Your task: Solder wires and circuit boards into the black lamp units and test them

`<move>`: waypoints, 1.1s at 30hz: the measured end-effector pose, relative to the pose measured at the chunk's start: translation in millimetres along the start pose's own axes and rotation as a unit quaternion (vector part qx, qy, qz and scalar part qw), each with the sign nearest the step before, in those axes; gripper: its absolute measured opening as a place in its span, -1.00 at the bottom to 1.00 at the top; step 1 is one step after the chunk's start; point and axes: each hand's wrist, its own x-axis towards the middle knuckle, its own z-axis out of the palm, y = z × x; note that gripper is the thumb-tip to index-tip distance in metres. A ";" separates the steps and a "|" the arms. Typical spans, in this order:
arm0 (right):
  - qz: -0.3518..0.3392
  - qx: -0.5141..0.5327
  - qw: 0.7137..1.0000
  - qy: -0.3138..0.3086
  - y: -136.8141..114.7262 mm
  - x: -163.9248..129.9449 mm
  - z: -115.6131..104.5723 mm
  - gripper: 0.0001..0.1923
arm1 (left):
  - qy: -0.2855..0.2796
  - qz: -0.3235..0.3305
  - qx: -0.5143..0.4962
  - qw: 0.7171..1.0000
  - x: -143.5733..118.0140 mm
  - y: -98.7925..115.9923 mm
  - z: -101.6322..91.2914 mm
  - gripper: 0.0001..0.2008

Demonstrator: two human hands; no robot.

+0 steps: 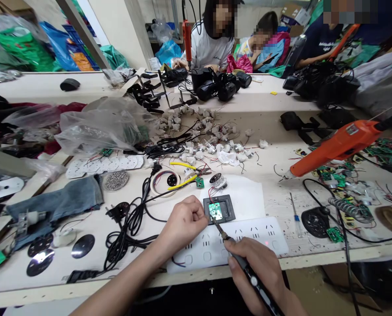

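Observation:
My right hand (260, 267) grips a black soldering iron (248, 271), its tip touching a small green circuit board (215, 211). The board lies in a dark square jig (228, 209) on a white sheet of paper (245, 193). My left hand (184, 221) rests just left of the jig, fingers curled shut at its edge; whether it pinches something I cannot tell. Thin red wires run from the board up to a small round part (216, 179). A white power strip (215, 250) with a lit red lamp lies under both hands near the bench's front edge.
An orange electric screwdriver (334, 147) hangs at the right over green boards (337, 180). A coiled iron stand (347, 210), black cables (130, 219), a heap of small white parts (202, 131) and plastic bags (100, 125) crowd the bench. Three people sit at the far table.

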 end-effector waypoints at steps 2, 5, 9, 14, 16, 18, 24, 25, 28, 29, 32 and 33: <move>-0.009 -0.003 1.000 0.003 0.2 -0.4 0.3 -0.69 | 0.001 0.000 0.000 1.000 -0.2 0.2 -0.3 -0.83; -0.004 -0.007 1.000 -0.001 1.0 -0.8 0.6 -0.70 | 0.001 0.000 0.005 1.000 0.1 0.6 -0.9 -0.82; 0.015 -0.005 1.000 -0.004 -0.9 2.7 -2.8 -0.72 | 0.000 -0.006 0.002 1.000 0.7 1.7 -1.3 -0.82; 0.052 -0.031 0.998 0.014 -12.8 -2.7 -24.2 -0.69 | 0.004 -0.017 0.001 1.000 0.2 3.7 -0.8 -0.83; 0.118 -0.073 0.989 0.057 -14.7 -13.1 -39.2 -0.78 | 0.003 -0.016 0.006 1.000 0.1 4.2 -0.8 -0.82; 0.187 -0.106 0.970 0.112 -12.1 -24.5 -58.8 -0.80 | 0.001 -0.013 0.013 1.000 0.1 4.2 -1.4 -0.81; 0.296 -0.123 0.866 0.384 0.5 -31.1 -137.0 -0.76 | -0.014 0.008 0.056 0.998 4.1 0.8 -5.9 -0.74; 0.307 -0.129 0.839 0.432 0.7 -28.5 -148.6 -0.76 | -0.017 0.009 0.062 0.998 5.5 0.0 -6.6 -0.72; 0.315 -0.154 0.792 0.499 3.8 -22.3 -172.4 -0.75 | -0.031 0.014 0.069 0.997 8.8 -0.9 -8.4 -0.71; 0.318 -0.157 0.791 0.499 6.7 -21.5 -176.7 -0.74 | -0.033 0.015 0.070 0.997 9.2 -0.5 -8.8 -0.72; 0.336 -0.148 0.802 0.471 19.6 -20.7 -181.8 -0.69 | -0.024 0.020 0.069 0.997 8.2 2.2 -9.4 -0.73; 0.349 -0.147 0.804 0.459 23.7 -19.9 -181.2 -0.67 | -0.017 0.022 0.064 0.998 7.2 3.4 -9.1 -0.74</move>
